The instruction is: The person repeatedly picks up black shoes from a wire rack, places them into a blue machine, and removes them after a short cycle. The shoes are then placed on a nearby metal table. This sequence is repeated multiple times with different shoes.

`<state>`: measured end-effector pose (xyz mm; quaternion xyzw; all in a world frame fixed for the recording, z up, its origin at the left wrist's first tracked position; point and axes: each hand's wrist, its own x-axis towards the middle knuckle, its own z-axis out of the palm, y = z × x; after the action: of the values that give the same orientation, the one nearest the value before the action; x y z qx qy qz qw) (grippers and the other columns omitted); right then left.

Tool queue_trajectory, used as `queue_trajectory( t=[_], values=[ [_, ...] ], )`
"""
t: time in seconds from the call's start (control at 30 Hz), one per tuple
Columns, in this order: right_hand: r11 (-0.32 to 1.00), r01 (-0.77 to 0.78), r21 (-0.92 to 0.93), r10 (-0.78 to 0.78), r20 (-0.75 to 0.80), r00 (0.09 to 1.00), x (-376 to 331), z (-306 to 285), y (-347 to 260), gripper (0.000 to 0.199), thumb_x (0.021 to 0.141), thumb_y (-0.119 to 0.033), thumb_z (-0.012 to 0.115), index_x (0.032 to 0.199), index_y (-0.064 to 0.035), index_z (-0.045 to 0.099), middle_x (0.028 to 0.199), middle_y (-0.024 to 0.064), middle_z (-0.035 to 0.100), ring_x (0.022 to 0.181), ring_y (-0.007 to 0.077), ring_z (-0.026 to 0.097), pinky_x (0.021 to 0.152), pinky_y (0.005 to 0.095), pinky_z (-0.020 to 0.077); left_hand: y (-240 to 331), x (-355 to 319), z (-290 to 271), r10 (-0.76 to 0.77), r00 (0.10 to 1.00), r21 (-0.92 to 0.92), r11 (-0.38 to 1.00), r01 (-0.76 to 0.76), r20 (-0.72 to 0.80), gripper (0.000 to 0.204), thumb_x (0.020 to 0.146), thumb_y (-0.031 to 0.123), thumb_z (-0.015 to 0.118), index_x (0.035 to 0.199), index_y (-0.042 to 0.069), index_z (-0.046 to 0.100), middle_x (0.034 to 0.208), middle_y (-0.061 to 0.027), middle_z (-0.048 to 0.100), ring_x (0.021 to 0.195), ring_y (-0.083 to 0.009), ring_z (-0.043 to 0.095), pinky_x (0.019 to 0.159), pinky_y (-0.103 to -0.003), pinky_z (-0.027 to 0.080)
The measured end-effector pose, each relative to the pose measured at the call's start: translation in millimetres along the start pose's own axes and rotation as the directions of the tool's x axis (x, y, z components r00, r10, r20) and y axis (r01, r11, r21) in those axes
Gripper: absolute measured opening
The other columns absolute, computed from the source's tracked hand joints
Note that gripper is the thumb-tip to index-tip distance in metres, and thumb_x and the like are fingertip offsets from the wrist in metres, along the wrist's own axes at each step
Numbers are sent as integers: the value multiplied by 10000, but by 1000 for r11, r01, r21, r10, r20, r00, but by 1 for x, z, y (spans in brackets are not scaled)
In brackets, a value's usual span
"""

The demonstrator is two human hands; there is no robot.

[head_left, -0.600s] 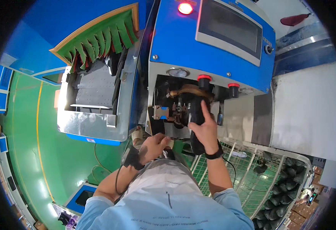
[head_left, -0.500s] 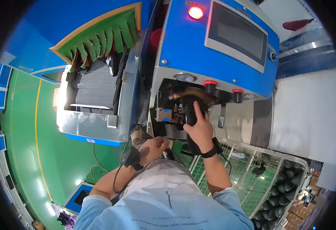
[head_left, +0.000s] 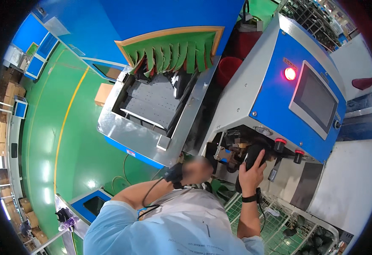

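My right hand (head_left: 250, 176) is closed around a black shoe (head_left: 255, 155), its index finger stretched along the side. The shoe's far end reaches under the front of a blue and grey machine (head_left: 237, 106), among metal clamp parts (head_left: 225, 154) that partly hide it. Nearer my body, to the left of the machine's opening, is my left hand (head_left: 197, 171). It is smeared, so its fingers and anything in them cannot be made out. Dark bands with cables circle both wrists.
At left stands a conveyor (head_left: 150, 104) with a green strip curtain (head_left: 173, 55); a black and white shoe (head_left: 177, 86) lies on it. The machine carries a lit red lamp (head_left: 290, 74), a screen (head_left: 315, 100) and red-topped knobs (head_left: 280, 143). A wire cart (head_left: 275, 216) stands below right.
My view has swung left, so the machine and conveyor sit further right in it. My right hand still holds the black shoe at the machine. My left hand has become blurred.
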<state>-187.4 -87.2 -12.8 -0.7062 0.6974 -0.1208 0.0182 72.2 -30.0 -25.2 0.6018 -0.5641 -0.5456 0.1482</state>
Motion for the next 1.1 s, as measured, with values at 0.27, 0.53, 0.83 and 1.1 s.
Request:
queue_trajectory(
  t=[0.27,0.53,0.83,1.1],
  values=[
    [999,38,-2,-38,-158,987,-89,-11,-6,943,822,-265,800,1649,-140,364,1415,407,477,1125,600,617,856,589,570,5,9,62,136,984,-464,883,-68,114,736,1030,690,532,1318,18,625,1073,-165,742,925,-312,755,775,-409,592],
    [761,-364,538,64,495,867,-142,-129,-16,852,887,-341,842,1612,-135,443,1156,277,719,1068,368,749,874,435,600,-24,10,93,-26,479,-435,379,817,877,531,1004,615,630,1222,134,684,1036,-55,756,886,-174,718,760,-332,588],
    [-126,-333,934,394,356,848,-112,-17,13,793,893,-256,850,1552,9,496,1450,145,637,1227,201,637,1042,339,506,12,-18,38,-260,857,-322,846,424,445,488,913,337,774,1264,10,685,1117,-62,742,942,-192,712,769,-355,580],
    [334,-818,468,938,-246,242,-297,-129,242,767,969,-313,706,1564,61,401,1429,308,602,1268,418,636,1059,482,513,17,-29,61,-84,953,-359,914,190,291,540,968,302,736,1382,-22,612,1213,-90,708,1034,-243,689,913,-376,556]
  ],
)
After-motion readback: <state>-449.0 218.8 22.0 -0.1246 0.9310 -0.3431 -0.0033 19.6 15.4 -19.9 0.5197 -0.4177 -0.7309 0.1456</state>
